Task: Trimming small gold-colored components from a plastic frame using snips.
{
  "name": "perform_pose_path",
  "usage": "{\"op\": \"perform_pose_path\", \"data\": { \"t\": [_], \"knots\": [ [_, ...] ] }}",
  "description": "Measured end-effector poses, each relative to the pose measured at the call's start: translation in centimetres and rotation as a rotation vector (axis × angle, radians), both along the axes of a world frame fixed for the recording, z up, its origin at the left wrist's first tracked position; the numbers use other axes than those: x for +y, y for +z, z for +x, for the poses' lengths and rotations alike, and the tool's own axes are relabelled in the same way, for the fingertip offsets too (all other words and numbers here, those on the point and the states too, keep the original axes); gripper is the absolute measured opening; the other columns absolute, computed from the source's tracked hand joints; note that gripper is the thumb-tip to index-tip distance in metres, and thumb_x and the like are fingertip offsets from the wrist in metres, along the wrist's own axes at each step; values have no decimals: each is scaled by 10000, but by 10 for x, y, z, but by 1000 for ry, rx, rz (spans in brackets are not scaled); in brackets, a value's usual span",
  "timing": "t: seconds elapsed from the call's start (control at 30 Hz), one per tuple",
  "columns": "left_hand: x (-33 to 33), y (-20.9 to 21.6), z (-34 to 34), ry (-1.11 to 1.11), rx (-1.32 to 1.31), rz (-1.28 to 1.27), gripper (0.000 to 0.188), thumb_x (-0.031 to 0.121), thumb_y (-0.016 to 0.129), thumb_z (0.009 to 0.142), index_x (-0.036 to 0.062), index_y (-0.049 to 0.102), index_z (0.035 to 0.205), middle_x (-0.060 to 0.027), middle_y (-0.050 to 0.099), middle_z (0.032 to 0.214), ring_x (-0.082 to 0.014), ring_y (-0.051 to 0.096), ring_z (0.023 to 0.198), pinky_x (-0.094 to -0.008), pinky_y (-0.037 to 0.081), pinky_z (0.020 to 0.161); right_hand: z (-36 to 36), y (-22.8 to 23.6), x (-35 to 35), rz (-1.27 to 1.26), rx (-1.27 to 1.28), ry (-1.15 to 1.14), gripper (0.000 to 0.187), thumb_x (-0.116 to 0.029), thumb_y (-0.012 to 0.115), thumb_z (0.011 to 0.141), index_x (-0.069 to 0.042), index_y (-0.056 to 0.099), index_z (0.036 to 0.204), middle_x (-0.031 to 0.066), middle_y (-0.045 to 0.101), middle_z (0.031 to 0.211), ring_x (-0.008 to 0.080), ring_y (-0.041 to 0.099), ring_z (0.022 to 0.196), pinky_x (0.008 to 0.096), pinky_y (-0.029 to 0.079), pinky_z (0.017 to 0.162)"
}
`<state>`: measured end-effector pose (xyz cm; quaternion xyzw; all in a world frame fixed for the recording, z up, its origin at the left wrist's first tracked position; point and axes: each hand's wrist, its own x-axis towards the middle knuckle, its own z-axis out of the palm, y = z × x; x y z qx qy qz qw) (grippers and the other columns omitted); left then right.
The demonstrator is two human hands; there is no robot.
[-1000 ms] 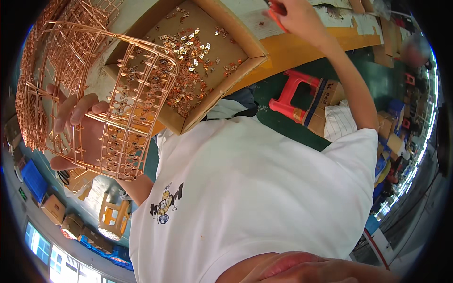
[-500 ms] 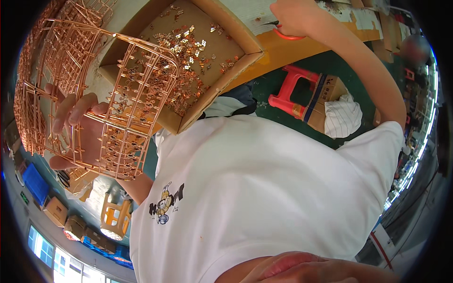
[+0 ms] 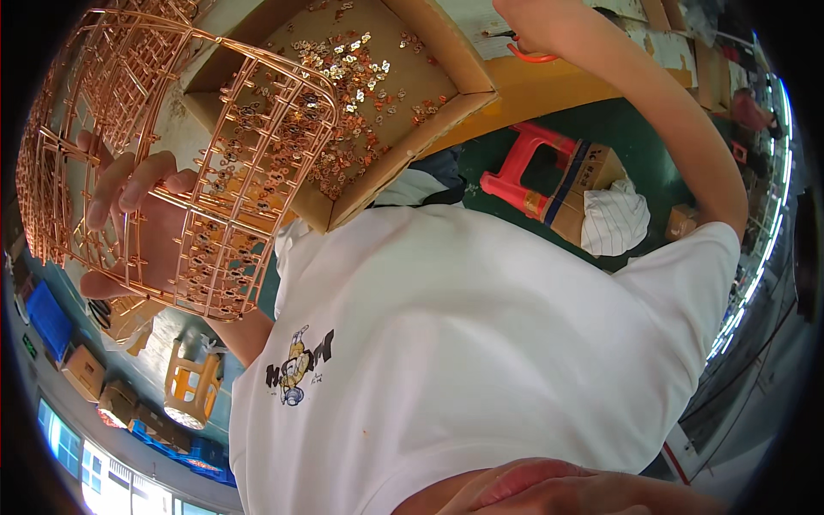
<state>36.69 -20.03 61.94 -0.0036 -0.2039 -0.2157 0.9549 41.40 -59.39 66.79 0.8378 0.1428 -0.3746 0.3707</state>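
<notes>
My left hand (image 3: 142, 184), coming up from the lower left, has its fingers wrapped around the wires of a copper-coloured wire rack (image 3: 215, 210). Small metal pieces hang in rows on the rack's short prongs. Just behind it, partly covered by it, is an open cardboard box (image 3: 459, 103) holding many loose, shiny copper-coloured pieces (image 3: 356, 73). Up at the top edge my right hand (image 3: 542, 27) is closed on a scissors-like tool (image 3: 530, 57) with an orange-red handle loop and a dark tip. The frame edge cuts off part of that hand.
More copper wire racks (image 3: 129, 64) are stacked at the far left. The table's brown edge (image 3: 549, 94) runs beyond the box. On the green floor stand a red stool (image 3: 506, 180), a carton (image 3: 592, 167) with a striped cloth (image 3: 616, 219), and a yellow stool (image 3: 190, 382).
The view has shifted slightly, so the box sits a little higher and farther right. My right hand stays near the top edge with the tool; the left keeps its hold on the rack.
</notes>
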Motion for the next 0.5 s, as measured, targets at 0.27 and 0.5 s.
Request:
{"op": "perform_pose_path", "data": {
  "t": [0.27, 0.5],
  "knots": [
    [7, -3, -2, 10, 9, 12, 1141, 313, 930, 749, 92, 213, 1609, 47, 606, 1194, -219, 523, 1230, -525, 342, 1165, 2, -4, 2, 0, -31, 20, 181, -202, 703, 903, -88, 791, 1013, 108, 773, 1029, 268, 743, 933, 417, 569, 709],
    [11, -6, 0, 8, 10, 29, 1145, 300, 937, 742, 101, 216, 1608, 65, 608, 1180, -205, 527, 1211, -511, 345, 1160, 3, -4, 7, -1, -22, 30, 167, -196, 710, 890, -92, 797, 987, 111, 775, 996, 263, 746, 924, 418, 568, 699]
  ]
}}
